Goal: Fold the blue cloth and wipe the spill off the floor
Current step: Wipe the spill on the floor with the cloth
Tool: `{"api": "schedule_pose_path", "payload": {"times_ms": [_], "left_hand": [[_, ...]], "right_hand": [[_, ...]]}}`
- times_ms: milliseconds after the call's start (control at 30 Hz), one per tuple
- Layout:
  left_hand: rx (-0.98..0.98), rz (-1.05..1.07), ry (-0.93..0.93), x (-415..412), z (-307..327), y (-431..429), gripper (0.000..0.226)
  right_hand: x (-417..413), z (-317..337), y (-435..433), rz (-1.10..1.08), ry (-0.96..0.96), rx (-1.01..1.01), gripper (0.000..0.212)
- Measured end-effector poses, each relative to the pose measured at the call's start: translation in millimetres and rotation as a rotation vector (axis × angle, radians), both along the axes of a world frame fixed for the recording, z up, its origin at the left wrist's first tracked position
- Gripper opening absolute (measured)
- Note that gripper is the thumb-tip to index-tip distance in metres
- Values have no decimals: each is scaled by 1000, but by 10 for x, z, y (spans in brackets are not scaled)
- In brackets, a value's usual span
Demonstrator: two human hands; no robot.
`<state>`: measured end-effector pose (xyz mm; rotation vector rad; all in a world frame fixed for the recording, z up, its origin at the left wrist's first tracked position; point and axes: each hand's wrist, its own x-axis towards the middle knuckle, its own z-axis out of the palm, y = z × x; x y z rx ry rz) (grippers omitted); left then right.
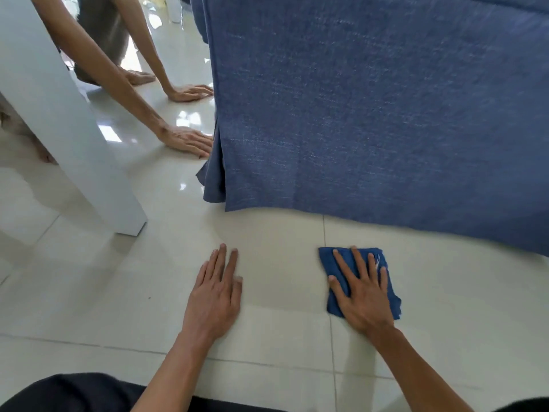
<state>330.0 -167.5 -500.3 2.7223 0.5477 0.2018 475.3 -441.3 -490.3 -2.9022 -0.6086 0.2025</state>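
Right hand (364, 295) flat, fingers spread, palm pressing folded blue cloth (335, 263) onto floor (282, 272); no grip, just weight. Cloth roughly square, directly under hand, near hem of blue drape (371, 114). Left hand (215, 295) flat on bare tile, apart from cloth, holding nothing. Right hand does wiping. Spill hard to see, possibly faint sheen between hands. Second person's hands (187, 141) on floor far left.

A large blue woven fabric cover (371, 114) hangs to the glossy cream tiled floor, its hem touching the tiles. To its left leans a white rectangular furniture leg (68, 129). Behind it, a second person's 2 hands (188, 141) press flat on the floor.
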Motion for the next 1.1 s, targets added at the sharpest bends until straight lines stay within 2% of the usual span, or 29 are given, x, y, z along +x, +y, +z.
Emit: {"api": "schedule_pose_path", "payload": {"times_ms": [167,267,367,467,533,600,667,833,933,1100], "left_hand": [[-28,68,-46,18,-40,-7,65],[-43,116,-39,10,-22,4,66],[-49,136,-29,6,-8,-11,68],[-59,134,-35,6,12,-3,70],[-80,137,-42,7,11,20,70],[-89,144,-48,6,0,8,69],[-91,155,-60,14,6,-6,69],[-93,162,-47,10,0,-17,66],[-97,157,-56,29,11,-14,66],[-97,140,-58,19,2,-2,62]], "right_hand": [[60,-122,513,-263,-12,-9,65],[91,-102,929,-330,0,-11,67],[-11,-77,1028,-245,-9,3,66],[-262,-95,767,50,-39,57,62],[-292,-99,470,168,-20,72,61],[-171,-81,173,92,-15,29,63],[6,-45,45,-115,-17,-11,66],[75,-47,394,-321,20,8,67],[46,-56,675,-265,-2,-1,67],[-196,-80,1109,-12,-40,-12,68]]}}
